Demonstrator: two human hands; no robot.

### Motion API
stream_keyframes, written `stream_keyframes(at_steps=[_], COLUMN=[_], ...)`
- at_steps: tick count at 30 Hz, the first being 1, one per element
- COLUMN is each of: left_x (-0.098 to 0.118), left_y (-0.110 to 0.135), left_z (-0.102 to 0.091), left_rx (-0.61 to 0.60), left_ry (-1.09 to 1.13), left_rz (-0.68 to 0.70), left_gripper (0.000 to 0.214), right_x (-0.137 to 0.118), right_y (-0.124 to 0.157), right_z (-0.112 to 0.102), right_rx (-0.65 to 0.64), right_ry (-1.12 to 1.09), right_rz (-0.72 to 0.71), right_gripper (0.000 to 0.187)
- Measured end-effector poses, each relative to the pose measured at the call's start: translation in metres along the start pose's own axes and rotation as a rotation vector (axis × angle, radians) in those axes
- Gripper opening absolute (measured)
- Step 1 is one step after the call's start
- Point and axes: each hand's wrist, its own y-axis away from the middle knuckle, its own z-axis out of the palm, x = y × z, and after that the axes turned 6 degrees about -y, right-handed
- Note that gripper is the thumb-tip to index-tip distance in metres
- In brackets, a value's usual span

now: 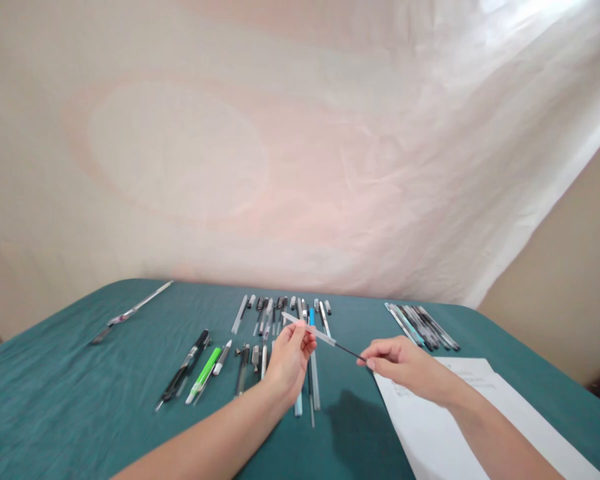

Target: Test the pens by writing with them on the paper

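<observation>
My left hand (291,357) pinches a clear pen barrel (310,329) and holds it above the teal tablecloth (80,393). A thin dark ink refill (349,351) sticks out of the barrel's right end. My right hand (399,361) pinches the far end of that refill. Both hands hover over the middle of the table, just in front of a row of pen parts (280,310).
A green pen (204,375) and a black pen (185,369) lie left of my hands. A bundle of pens (423,327) lies at the back right. A white sheet of paper (445,433) sits under my right forearm. A lone pen (130,312) lies far left.
</observation>
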Motion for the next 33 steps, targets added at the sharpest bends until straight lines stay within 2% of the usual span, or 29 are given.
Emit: stream_keyframes(at_steps=[5,9,11,14,18,24,28,33], left_x=[-0.010,-0.010,-0.009,-0.009,-0.012,-0.019,-0.021,-0.020], left_y=[0.017,0.028,0.031,0.032,0.033,0.035,0.036,0.034], left_z=[0.007,0.011,0.011,0.009,0.007,0.003,0.004,0.004], left_rx=[-0.076,-0.072,-0.063,-0.088,-0.145,-0.208,-0.217,-0.190], left_ry=[0.017,0.123,0.155,0.184,0.188,0.152,0.149,0.142], left_rz=[-0.110,-0.356,-0.411,-0.421,-0.432,-0.455,-0.462,-0.459], left_gripper=[0.010,0.006,0.007,0.007,0.008,0.011,0.009,0.009], right_x=[-0.004,-0.008,-0.004,0.013,0.040,0.057,0.062,0.067], right_y=[0.000,-0.002,-0.008,-0.030,-0.075,-0.131,-0.145,-0.144], right_z=[0.003,0.002,-0.002,-0.008,-0.009,0.001,0.009,0.012], right_rx=[0.132,0.249,0.296,0.301,0.265,0.311,0.303,0.310], right_ry=[-0.028,-0.118,-0.162,-0.042,0.418,0.583,0.659,0.712], right_rz=[-0.072,-0.123,-0.126,-0.142,-0.220,-0.259,-0.244,-0.239], right_gripper=[0.030,0.037,0.044,0.044,0.031,0.026,0.024,0.018])
